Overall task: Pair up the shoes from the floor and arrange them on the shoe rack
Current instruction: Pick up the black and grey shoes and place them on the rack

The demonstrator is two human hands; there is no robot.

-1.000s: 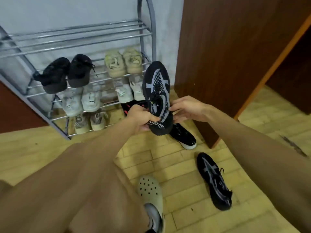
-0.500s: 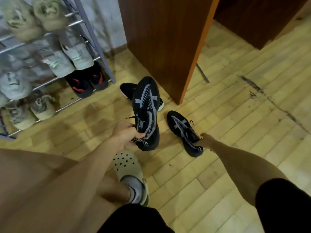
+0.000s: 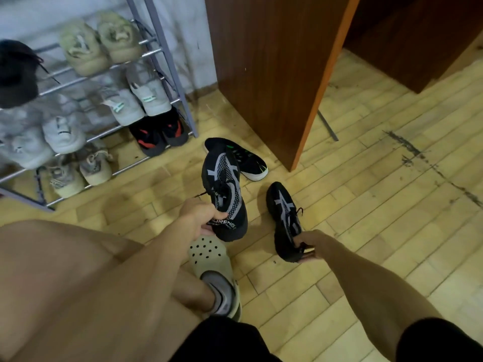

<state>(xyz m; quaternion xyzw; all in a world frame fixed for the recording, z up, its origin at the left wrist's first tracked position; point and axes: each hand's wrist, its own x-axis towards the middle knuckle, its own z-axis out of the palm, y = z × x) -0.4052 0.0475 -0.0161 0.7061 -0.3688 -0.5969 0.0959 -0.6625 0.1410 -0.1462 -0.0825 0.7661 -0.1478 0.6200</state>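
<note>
A: What is held at this moment?

B: One black shoe with grey stripes [image 3: 224, 194] is held off the floor, the left hand [image 3: 201, 218] clenched on its heel end. Its mate [image 3: 285, 220] is on the floor [image 3: 366, 205] just beside it, the right hand [image 3: 311, 246] closed on its heel collar; a firm grasp cannot be confirmed.

A: How are they pointed?

B: Both toes are aimed away from the person, with the long axes roughly parallel. The held one is tipped slightly left, toward the shoe rack [image 3: 167, 69].

A: What might go wrong?

B: The mate is pinched only at the collar, so it could be dropped if swung. The loose lace could be snagged on a rail. A different black shoe [image 3: 248, 160] lies behind, and a mismatch could be made if it is taken instead.
</note>
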